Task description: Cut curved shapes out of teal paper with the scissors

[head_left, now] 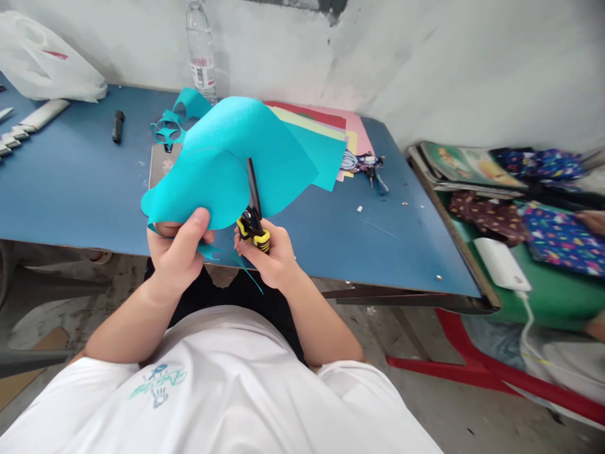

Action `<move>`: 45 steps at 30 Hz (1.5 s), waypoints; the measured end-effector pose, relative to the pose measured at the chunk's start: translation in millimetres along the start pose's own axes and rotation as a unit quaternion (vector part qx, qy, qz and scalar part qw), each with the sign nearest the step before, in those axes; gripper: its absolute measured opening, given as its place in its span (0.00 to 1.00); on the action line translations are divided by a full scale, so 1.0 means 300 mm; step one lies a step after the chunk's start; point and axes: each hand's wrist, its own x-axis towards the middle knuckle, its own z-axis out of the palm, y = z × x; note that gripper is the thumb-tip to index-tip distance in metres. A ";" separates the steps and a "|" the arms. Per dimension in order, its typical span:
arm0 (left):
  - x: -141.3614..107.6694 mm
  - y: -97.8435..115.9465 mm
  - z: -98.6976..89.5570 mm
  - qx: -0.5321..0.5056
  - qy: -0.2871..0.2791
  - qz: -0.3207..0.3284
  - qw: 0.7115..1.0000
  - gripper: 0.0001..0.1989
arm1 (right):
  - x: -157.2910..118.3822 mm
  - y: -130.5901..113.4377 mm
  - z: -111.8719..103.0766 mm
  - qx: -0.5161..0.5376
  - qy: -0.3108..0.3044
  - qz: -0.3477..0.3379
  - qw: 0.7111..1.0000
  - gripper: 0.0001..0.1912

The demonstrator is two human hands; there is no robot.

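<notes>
A large turquoise sheet of paper is pinched by its near edge in my left hand, thumb on top. My right hand is closed round the yellow-and-black handles of a pair of scissors. The dark blades point away from me and lie at the sheet, along a curved cut edge. A thin turquoise offcut dangles below the scissors. The sheet curls up over the table and hides part of a flat metallic item behind it.
On the blue table lie stacked coloured sheets, keys on a patterned strap, turquoise scraps and a small black cylinder. A water bottle stands by the wall, a plastic bag at left. A green table adjoins at right.
</notes>
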 end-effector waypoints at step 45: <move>-0.007 0.018 -0.037 0.179 -0.227 0.339 0.895 0.16 | 0.004 -0.035 0.006 0.020 0.015 0.002 1.000 0.05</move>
